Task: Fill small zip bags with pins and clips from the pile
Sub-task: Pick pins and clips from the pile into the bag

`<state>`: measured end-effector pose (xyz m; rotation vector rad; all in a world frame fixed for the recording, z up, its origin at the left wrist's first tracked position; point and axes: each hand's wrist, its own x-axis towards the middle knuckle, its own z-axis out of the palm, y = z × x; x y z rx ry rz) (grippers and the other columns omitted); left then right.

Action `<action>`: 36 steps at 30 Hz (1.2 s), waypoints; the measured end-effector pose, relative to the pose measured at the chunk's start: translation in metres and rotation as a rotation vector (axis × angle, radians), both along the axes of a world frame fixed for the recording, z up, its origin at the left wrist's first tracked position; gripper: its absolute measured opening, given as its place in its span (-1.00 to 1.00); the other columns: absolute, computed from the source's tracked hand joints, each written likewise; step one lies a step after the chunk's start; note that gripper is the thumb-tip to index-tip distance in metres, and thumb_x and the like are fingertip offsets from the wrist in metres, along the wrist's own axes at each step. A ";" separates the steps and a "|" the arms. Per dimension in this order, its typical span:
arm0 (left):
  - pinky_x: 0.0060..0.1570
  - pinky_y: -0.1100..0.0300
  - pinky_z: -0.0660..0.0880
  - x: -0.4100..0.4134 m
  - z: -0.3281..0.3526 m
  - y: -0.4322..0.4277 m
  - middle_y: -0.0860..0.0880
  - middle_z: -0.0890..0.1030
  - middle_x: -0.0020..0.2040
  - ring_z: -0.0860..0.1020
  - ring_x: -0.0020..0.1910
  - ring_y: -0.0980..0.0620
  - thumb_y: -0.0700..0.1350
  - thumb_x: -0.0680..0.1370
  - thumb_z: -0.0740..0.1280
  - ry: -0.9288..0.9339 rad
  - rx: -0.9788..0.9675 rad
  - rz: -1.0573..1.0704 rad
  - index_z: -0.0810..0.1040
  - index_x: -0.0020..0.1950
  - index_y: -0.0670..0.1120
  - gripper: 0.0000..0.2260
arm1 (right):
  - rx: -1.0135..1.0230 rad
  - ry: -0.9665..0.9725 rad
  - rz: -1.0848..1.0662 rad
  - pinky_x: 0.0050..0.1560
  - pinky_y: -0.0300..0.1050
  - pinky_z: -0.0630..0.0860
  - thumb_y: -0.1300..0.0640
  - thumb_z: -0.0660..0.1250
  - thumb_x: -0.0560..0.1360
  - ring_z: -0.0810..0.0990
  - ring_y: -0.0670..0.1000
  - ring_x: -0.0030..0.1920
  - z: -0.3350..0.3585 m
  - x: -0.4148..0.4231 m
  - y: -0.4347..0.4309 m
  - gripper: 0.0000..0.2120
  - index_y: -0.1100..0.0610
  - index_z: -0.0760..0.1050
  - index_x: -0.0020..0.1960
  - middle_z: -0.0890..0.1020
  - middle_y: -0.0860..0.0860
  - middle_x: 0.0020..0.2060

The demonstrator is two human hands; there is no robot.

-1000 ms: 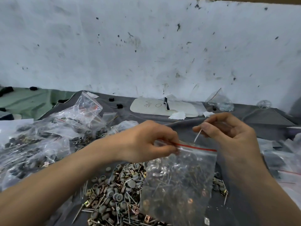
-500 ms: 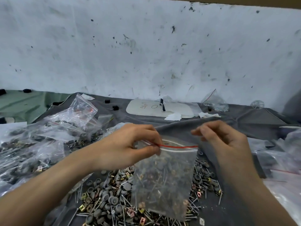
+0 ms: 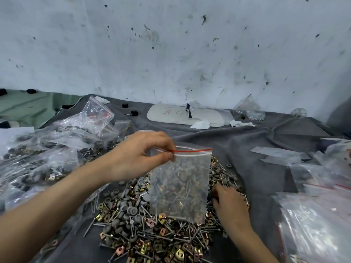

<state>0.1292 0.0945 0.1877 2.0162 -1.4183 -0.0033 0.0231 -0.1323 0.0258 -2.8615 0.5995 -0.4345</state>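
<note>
A clear zip bag (image 3: 180, 186) with a red strip along its mouth hangs over the pile, partly filled with pins and clips. My left hand (image 3: 140, 154) pinches its top left corner and holds it up. The pile (image 3: 152, 234) of pins, grey round caps and brass clips spreads on the grey cloth below. My right hand (image 3: 228, 200) is down on the pile's right side, just right of the bag, fingers among the pieces; whether it grips anything is hidden.
Filled zip bags (image 3: 57, 141) are heaped at the left. More plastic bags (image 3: 319, 205) lie at the right. A white flat pad (image 3: 182, 115) and a small bag (image 3: 248, 109) sit at the back by the wall. Grey cloth (image 3: 256, 141) covers the table.
My right hand left the bag's mouth and dropped to the pile at the right of the bag. The left hand keeps holding the bag up.
</note>
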 end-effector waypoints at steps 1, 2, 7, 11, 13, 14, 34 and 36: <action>0.08 0.02 0.49 -0.001 -0.001 0.000 0.09 0.63 -0.05 0.58 0.01 0.13 -0.06 0.55 0.33 -0.001 0.003 0.001 0.56 -0.12 0.13 -0.91 | 0.000 -0.018 -0.002 0.00 -0.08 0.46 0.13 0.28 0.51 0.50 0.03 0.05 0.001 0.000 0.001 -0.74 0.02 0.38 0.19 0.57 -0.04 0.01; 0.08 0.00 0.50 -0.002 -0.002 -0.001 0.08 0.63 -0.05 0.59 0.00 0.11 -0.11 0.57 0.35 -0.001 0.009 0.002 0.57 -0.11 0.11 -0.89 | 0.009 -0.037 -0.008 -0.03 -0.06 0.46 0.14 0.28 0.51 0.51 0.04 0.03 0.001 0.000 0.001 -0.70 0.02 0.35 0.22 0.57 -0.03 -0.02; 0.04 -0.06 0.49 -0.009 -0.007 -0.005 0.01 0.63 -0.04 0.59 -0.01 0.02 -0.11 0.57 0.32 -0.034 0.022 0.005 0.62 -0.08 -0.02 -0.91 | 0.083 -0.016 -0.010 -0.12 -0.04 0.46 0.12 0.32 0.49 0.58 0.11 -0.04 0.004 0.004 0.000 -0.67 0.03 0.34 0.22 0.62 0.06 -0.08; 0.02 -0.01 0.50 -0.014 -0.007 -0.001 0.02 0.63 -0.03 0.60 -0.01 0.08 -0.08 0.53 0.30 -0.048 -0.014 -0.010 0.65 -0.07 -0.06 -0.86 | 0.292 -0.009 -0.035 -0.23 -0.12 0.44 0.12 0.40 0.43 0.58 0.03 -0.19 0.005 0.007 -0.003 -0.71 0.06 0.41 0.10 0.62 0.00 -0.22; 0.01 0.03 0.51 -0.015 -0.006 0.001 0.04 0.63 -0.02 0.59 -0.02 0.11 -0.09 0.53 0.30 -0.068 -0.021 -0.022 0.66 -0.06 -0.07 -0.86 | 0.395 -0.071 -0.043 -0.30 -0.19 0.37 0.16 0.42 0.42 0.55 -0.06 -0.26 0.009 0.009 -0.007 -0.78 0.09 0.53 0.06 0.60 -0.05 -0.27; 0.01 0.04 0.52 -0.016 -0.005 0.002 0.04 0.63 -0.02 0.59 -0.01 0.12 -0.09 0.53 0.31 -0.069 -0.023 -0.026 0.66 -0.06 -0.06 -0.86 | 0.432 -0.105 -0.032 -0.31 -0.25 0.36 0.18 0.42 0.41 0.55 -0.08 -0.26 0.014 0.009 -0.009 -0.81 0.11 0.59 0.03 0.60 -0.05 -0.26; 0.15 0.28 0.39 -0.029 -0.018 -0.006 0.06 0.61 0.10 0.54 0.07 0.21 -0.10 0.54 0.34 -0.011 -0.025 0.016 0.68 -0.09 -0.11 -0.86 | 0.785 -0.823 0.137 -0.15 -0.35 0.50 -0.05 0.36 0.43 0.59 -0.07 -0.14 0.110 -0.018 -0.017 -0.91 -0.08 0.61 -0.12 0.67 -0.05 -0.20; 0.15 0.32 0.38 -0.026 -0.020 -0.003 0.07 0.62 0.09 0.53 0.07 0.23 -0.06 0.50 0.30 0.009 -0.032 0.049 0.67 -0.10 -0.10 -0.81 | 0.742 -0.659 0.023 -0.22 -0.46 0.44 0.18 0.38 0.48 0.56 -0.04 -0.20 0.079 -0.012 -0.030 -0.86 -0.02 0.58 -0.21 0.64 -0.04 -0.26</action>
